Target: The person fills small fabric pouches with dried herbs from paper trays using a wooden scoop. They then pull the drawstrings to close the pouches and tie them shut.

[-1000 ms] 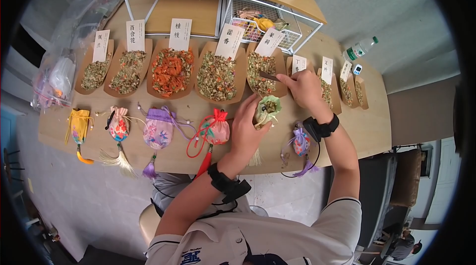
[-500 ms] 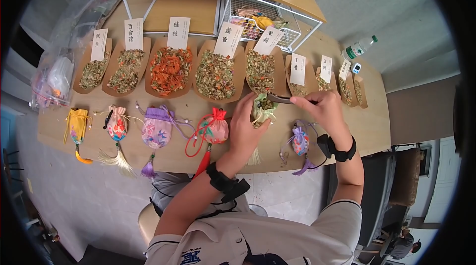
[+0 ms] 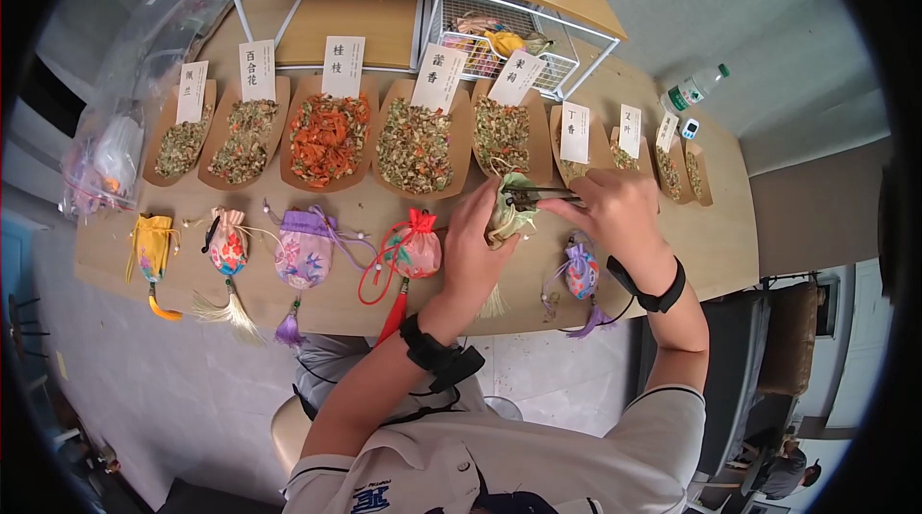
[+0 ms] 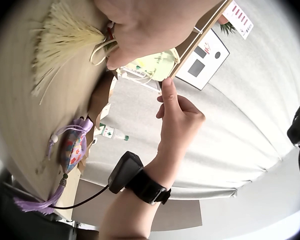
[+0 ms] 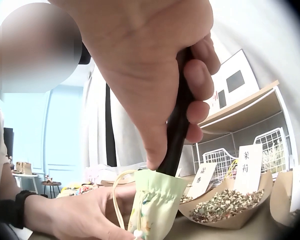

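My left hand (image 3: 477, 250) grips a pale green drawstring pouch (image 3: 512, 216), its mouth turned up and wide. My right hand (image 3: 619, 216) holds a dark scoop (image 3: 543, 195) whose far end is inside the pouch's mouth. In the right wrist view the fingers of my right hand (image 5: 155, 65) wrap the dark handle (image 5: 176, 137) as it enters the green pouch (image 5: 157, 205). A cream tassel (image 4: 65, 42) hangs below the pouch in the left wrist view. How much the pouch contains is hidden.
Paper trays of dried herbs with labels stand behind the hands, one with orange pieces (image 3: 329, 134). Several finished pouches lie left, among them a red one (image 3: 415, 245); a small purple one (image 3: 581, 271) lies right. A bottle (image 3: 696, 88) and wire basket (image 3: 504, 40) stand behind.
My right hand has moved from the herb tray down towards the pouch, and the scoop has gone from the herbs into the pouch's mouth. My left hand has stayed nearly still.
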`<state>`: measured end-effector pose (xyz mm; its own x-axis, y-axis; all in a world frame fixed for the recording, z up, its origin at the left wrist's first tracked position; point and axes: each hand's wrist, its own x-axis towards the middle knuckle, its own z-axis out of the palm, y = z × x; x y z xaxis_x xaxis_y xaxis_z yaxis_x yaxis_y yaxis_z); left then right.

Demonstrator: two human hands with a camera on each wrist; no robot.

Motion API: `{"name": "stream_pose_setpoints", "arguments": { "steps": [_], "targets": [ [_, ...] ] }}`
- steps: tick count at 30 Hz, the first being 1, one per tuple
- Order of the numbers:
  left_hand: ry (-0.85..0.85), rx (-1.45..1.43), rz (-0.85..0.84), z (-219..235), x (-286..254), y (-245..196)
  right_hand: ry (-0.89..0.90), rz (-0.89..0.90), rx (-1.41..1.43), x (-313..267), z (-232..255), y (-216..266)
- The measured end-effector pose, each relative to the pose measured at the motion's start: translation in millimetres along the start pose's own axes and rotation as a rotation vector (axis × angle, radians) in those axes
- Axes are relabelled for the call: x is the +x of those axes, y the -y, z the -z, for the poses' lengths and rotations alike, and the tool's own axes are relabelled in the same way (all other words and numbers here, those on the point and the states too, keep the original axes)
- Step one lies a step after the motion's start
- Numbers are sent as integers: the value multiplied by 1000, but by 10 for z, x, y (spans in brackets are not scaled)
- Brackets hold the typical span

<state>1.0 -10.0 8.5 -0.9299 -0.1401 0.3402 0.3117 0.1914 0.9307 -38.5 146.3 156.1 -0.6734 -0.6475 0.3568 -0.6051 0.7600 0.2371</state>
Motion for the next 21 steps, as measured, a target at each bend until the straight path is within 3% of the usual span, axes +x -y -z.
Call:
{"name": "stream_pose_setpoints", "arguments": {
  "steps": [5, 9, 15, 21],
  "targets": [
    [-5, -46, 14, -7, -3, 15, -33, 45, -4, 12, 39, -6],
    [16, -27, -6, 16, 16, -4, 56, -49, 51, 44, 133, -240],
    [47, -61, 33, 28, 3, -23, 169, -251, 25, 271, -491, -728],
    [51, -66, 48, 20, 6, -1, 414, -370, 97, 353, -894, -950]
  ]
}}
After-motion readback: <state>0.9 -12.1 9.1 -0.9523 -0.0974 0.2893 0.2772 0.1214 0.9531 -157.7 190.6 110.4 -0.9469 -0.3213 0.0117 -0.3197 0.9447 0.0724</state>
